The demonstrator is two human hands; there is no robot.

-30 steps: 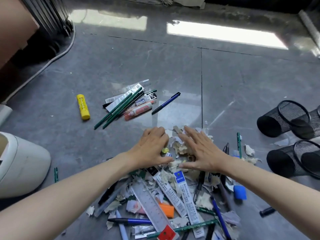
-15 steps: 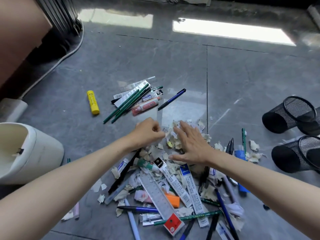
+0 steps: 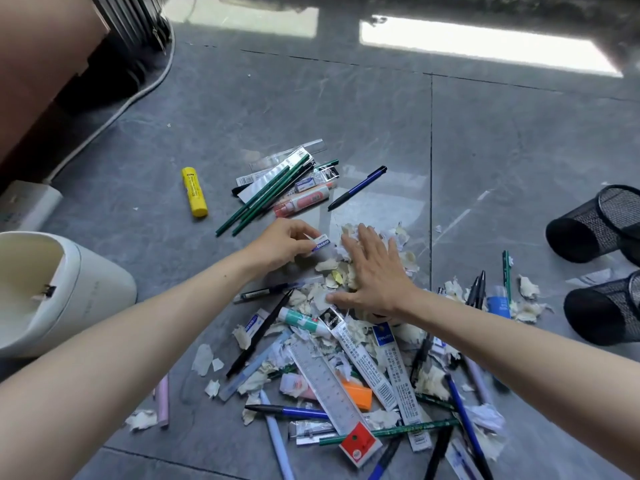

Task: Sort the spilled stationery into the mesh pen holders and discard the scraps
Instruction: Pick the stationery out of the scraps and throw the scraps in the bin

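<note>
Pinched between the thumb and fingertips of the left hand (image 3: 284,242) is a small white eraser (image 3: 320,243) with a blue label, held just above the grey tiled floor (image 3: 346,109). Beside it, the right hand (image 3: 375,275) lies open and flat, fingers spread, pressing on a heap of pale paper scraps (image 3: 346,268) at the far end of the main pile.

That pile spreads toward the near edge of the floor: a clear ruler (image 3: 329,386) with a red end, two long white packets (image 3: 391,368), an orange eraser (image 3: 358,393), a green-and-white tube (image 3: 301,318), and blue and black pens crossing one another among more scraps.

Farther out lies a smaller cluster: green pencils (image 3: 266,195), a pink correction tape (image 3: 304,200) and a blue pen (image 3: 358,187). A yellow glue stick (image 3: 194,191) lies apart to its left.

At the right edge, black mesh holders (image 3: 595,225) lie on their sides. At the left edge stands a white bin (image 3: 86,289), with a white cable (image 3: 114,114) curving across the floor beyond it.
</note>
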